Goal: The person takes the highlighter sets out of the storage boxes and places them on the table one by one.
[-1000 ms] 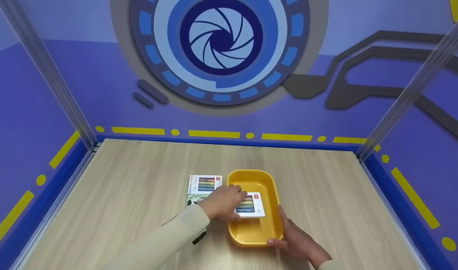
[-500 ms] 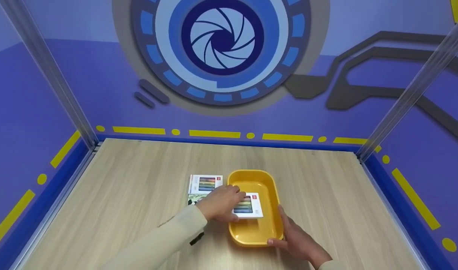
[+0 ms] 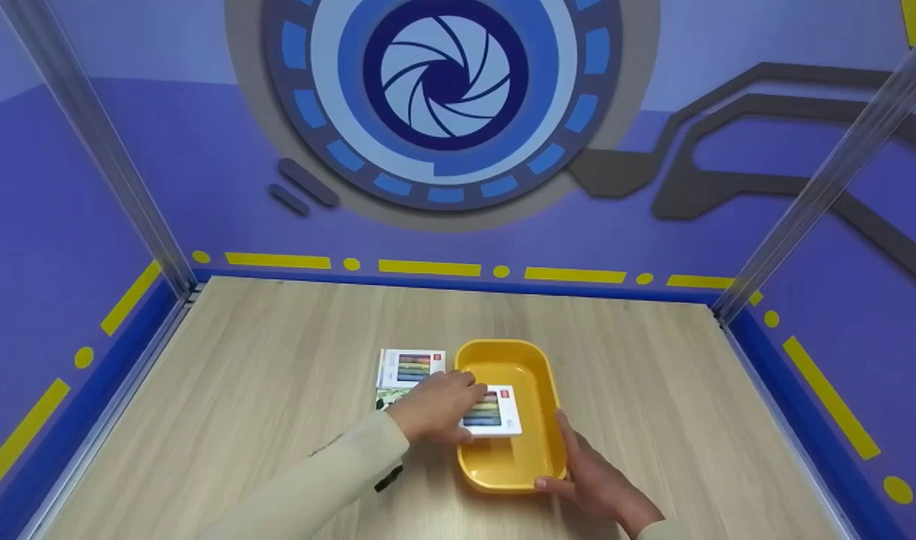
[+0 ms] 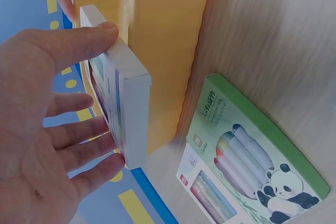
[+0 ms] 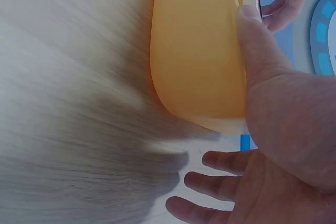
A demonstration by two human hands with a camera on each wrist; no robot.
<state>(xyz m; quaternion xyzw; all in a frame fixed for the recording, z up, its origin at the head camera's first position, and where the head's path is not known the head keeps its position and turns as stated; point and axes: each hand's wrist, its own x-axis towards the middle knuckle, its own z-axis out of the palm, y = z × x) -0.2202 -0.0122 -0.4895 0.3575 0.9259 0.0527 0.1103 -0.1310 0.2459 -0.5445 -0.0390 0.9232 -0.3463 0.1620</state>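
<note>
A yellow tray (image 3: 542,390) sits on the wooden table. My left hand (image 3: 458,405) grips a white box of coloured pens (image 3: 495,411) over the tray's left part. In the left wrist view the thumb lies on one edge of the white box (image 4: 131,103) and the fingers (image 4: 79,145) curl under the other, beside the tray (image 4: 163,40). My right hand (image 3: 570,461) rests against the tray's near right corner. Its thumb (image 5: 260,51) lies along the tray's wall (image 5: 199,51), and the fingers (image 5: 210,182) are spread and straight.
Left of the tray lie a second white pen box (image 3: 411,367) and a green box with a panda (image 4: 257,161), close together. Blue and purple walls with metal corner posts (image 3: 97,150) enclose the table on three sides.
My left hand has shifted the white box slightly left within the tray. The right hand and the tray have stayed in place.
</note>
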